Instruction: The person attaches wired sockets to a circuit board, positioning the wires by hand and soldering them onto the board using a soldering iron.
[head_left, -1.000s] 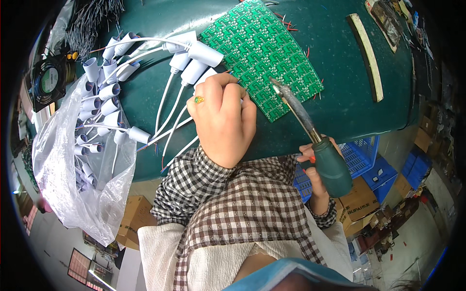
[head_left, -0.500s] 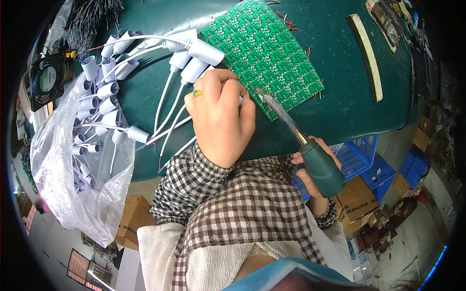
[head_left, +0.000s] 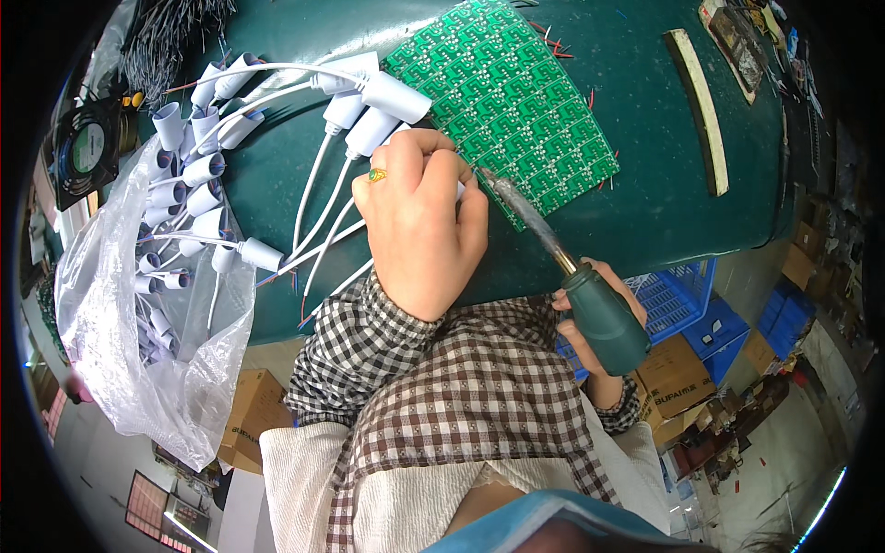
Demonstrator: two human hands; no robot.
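Note:
My left hand (head_left: 422, 221) is closed with its fingers bent at the near-left edge of a green circuit board panel (head_left: 502, 101). It grips a white cabled socket, mostly hidden beneath it; only small white parts show by the fingers. My right hand (head_left: 592, 343) is wrapped round the green handle of a soldering iron (head_left: 604, 318). The iron slants up and left, its dark tip over the board's near edge, close to my left fingertips. Whether the tip touches is too small to tell. Several white sockets with cables (head_left: 395, 97) lie just beyond my left hand.
A clear plastic bag (head_left: 152, 369) with more white sockets hangs over the table's left edge. A small black fan (head_left: 90, 147) and dark wires (head_left: 175, 41) lie at the far left. A curved strip (head_left: 698, 111) lies right. Blue crates (head_left: 678, 295) stand below the table.
The soldering iron's tip has shifted slightly left, toward my left fingers. My left hand keeps its grip in nearly the same place.

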